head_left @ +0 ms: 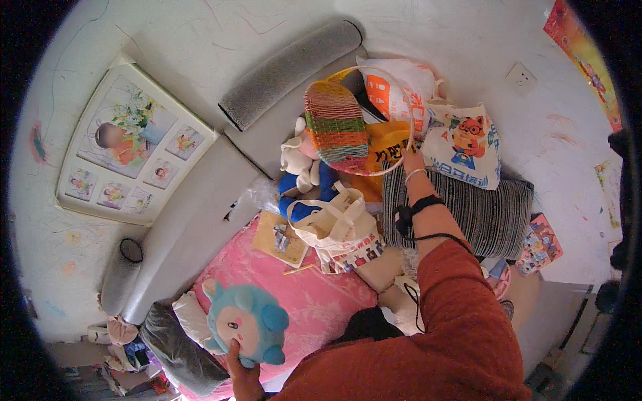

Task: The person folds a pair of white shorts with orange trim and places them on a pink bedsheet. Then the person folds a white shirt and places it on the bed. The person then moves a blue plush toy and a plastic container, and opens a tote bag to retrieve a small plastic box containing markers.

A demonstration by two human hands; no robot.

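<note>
My left hand (242,373) grips a light-blue plush toy (271,317) with a pale face patch, at the lower left above the pink bedding. Only the thumb shows clearly on its front; the other fingers are hidden behind it. My right hand (414,160) reaches far forward and is closed on the thin hoop handle of a woven basket (334,120) striped in red, green and orange. The basket is tilted, so its woven side faces me. Beside it lie a white plush toy (297,157), a yellow bag (388,144) and a printed cloth bag (465,144).
A cream tote bag (338,227) stands on the pink bedding (234,267) beside a brown booklet (277,237). A striped cushion (468,210) lies under my right forearm. Grey bolsters (294,73) and a framed photo panel (134,144) line the wall. A dark grey pillow (177,347) is at lower left.
</note>
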